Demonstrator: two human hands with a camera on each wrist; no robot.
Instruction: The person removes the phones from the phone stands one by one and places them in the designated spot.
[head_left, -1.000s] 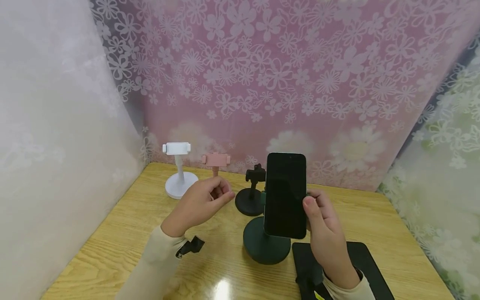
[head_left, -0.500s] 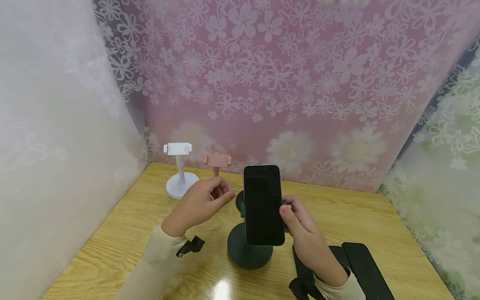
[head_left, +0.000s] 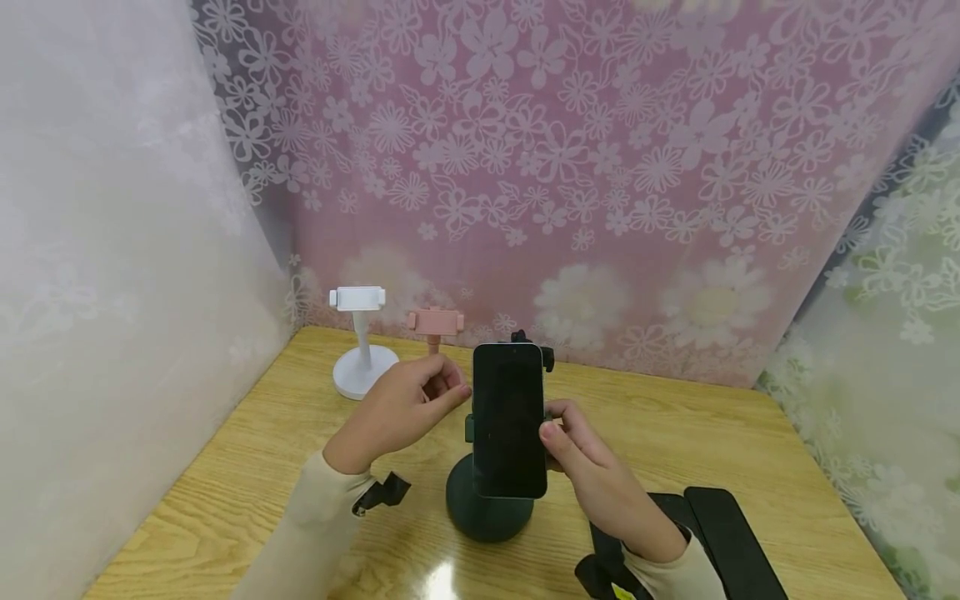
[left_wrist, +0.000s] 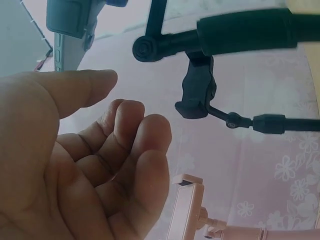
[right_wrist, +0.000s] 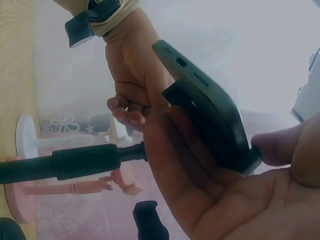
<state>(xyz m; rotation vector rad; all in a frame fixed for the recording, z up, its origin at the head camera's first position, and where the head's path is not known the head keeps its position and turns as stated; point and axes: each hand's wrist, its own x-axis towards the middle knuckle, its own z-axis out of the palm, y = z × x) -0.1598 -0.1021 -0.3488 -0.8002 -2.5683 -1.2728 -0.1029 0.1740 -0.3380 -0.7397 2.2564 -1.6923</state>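
Observation:
A black-screened phone [head_left: 510, 425] stands upright in the clamp of a dark green phone stand [head_left: 487, 512] at the table's middle. My right hand [head_left: 600, 475] grips the clamp at the phone's right edge, thumb in front and fingers behind. In the right wrist view, the thumb touches the clamp's end [right_wrist: 250, 162], and the phone's bottom edge with its port [right_wrist: 182, 62] shows. My left hand [head_left: 405, 408] hangs left of the phone with fingers loosely curled, holding nothing. In the left wrist view, its fingers [left_wrist: 132, 120] are apart from the stand's green pole [left_wrist: 247, 32].
A white phone stand [head_left: 362, 367] stands at the back left, beside a pink one [head_left: 437, 322] partly hidden by my left hand. A black stand [head_left: 548, 358] is mostly hidden behind the phone. Dark flat slabs [head_left: 731, 537] lie at the front right.
My right hand has moved left and slightly nearer the table's front with the green stand and the phone in it. The left hand has stayed put.

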